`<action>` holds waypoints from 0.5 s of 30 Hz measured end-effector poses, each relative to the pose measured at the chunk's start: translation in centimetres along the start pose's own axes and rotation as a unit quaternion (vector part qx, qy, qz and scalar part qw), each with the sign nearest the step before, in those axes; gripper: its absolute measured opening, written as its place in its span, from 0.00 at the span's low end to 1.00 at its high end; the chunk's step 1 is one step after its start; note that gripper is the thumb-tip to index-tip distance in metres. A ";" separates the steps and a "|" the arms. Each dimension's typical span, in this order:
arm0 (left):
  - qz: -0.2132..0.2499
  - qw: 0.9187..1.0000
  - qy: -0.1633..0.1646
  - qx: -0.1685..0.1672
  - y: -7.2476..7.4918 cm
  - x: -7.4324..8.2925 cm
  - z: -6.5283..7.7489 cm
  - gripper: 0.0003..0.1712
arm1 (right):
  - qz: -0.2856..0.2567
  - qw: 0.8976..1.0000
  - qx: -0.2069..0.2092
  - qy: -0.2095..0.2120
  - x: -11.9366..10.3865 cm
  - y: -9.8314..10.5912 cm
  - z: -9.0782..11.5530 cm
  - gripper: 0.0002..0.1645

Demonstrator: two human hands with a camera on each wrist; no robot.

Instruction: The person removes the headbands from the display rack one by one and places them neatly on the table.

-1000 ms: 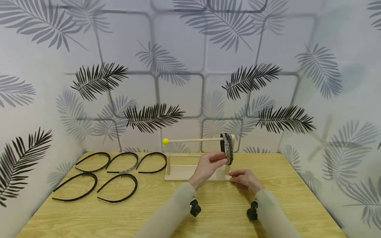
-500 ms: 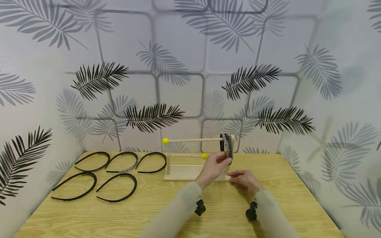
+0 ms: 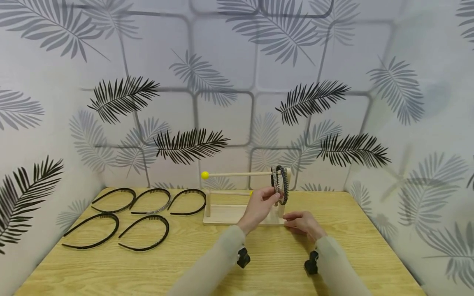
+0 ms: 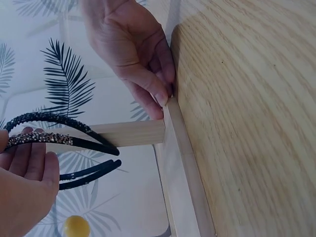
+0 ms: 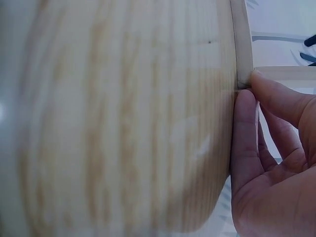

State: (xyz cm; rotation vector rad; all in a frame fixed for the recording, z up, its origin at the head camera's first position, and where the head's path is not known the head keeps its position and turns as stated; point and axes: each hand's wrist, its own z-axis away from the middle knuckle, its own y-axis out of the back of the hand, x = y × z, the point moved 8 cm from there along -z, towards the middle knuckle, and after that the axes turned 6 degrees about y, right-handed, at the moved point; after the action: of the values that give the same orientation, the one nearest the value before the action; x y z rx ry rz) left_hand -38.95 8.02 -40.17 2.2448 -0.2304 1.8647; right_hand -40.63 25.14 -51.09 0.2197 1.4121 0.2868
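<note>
My left hand (image 3: pixel 259 207) pinches a glittery silver headband (image 3: pixel 275 181) that hangs on the top rod (image 3: pixel 240 174) of a wooden stand. To its right on the same rod is a black beaded headband (image 3: pixel 285 187), with a small gap between the two. In the left wrist view, the left fingers (image 4: pixel 34 163) lie behind the glitter band, whose open ends point away from the hand. My right hand (image 3: pixel 305 224) grips the right end of the stand's base (image 3: pixel 237 220). The right wrist view has its thumb and index finger (image 5: pixel 246 123) at the base's corner.
Several black headbands lie on the table at left, among them a plain one (image 3: pixel 118 224) and one with a glitter section (image 3: pixel 159 209). A yellow ball (image 3: pixel 205 175) caps the top rod's left end. A lower rod (image 3: pixel 229 193) runs beneath. Patterned walls surround the table.
My left hand first went right along the rod, then back left with the glittery headband, opening a gap from the black beaded one. The right hand stays at the base.
</note>
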 end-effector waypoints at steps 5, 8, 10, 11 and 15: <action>0.021 1.000 -0.005 0.006 1.2 0.1 0.2 0.14 | 0.001 1.000 0.002 -0.005 0.0 0.0 -0.1 0.19; 0.036 0.999 -0.014 0.005 1.8 0.3 0.3 0.14 | 0.004 1.000 0.003 -0.007 0.0 0.1 -0.1 0.19; 0.045 0.999 -0.021 0.006 2.3 0.3 0.5 0.14 | 0.005 1.000 0.005 -0.009 0.0 0.1 -0.1 0.18; 0.048 0.999 -0.023 0.008 2.6 0.3 0.6 0.14 | 0.007 1.000 0.006 -0.011 0.0 0.2 -0.1 0.17; 0.054 0.998 -0.028 0.017 3.8 0.1 1.0 0.14 | 0.018 1.000 0.007 -0.012 0.1 0.2 -0.1 0.17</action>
State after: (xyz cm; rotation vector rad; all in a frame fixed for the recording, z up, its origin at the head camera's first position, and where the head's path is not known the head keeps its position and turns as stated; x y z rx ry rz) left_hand -38.92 4.08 -40.01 2.3530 -0.3380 1.8747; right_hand -40.74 25.38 -51.16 0.2597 1.3880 0.3023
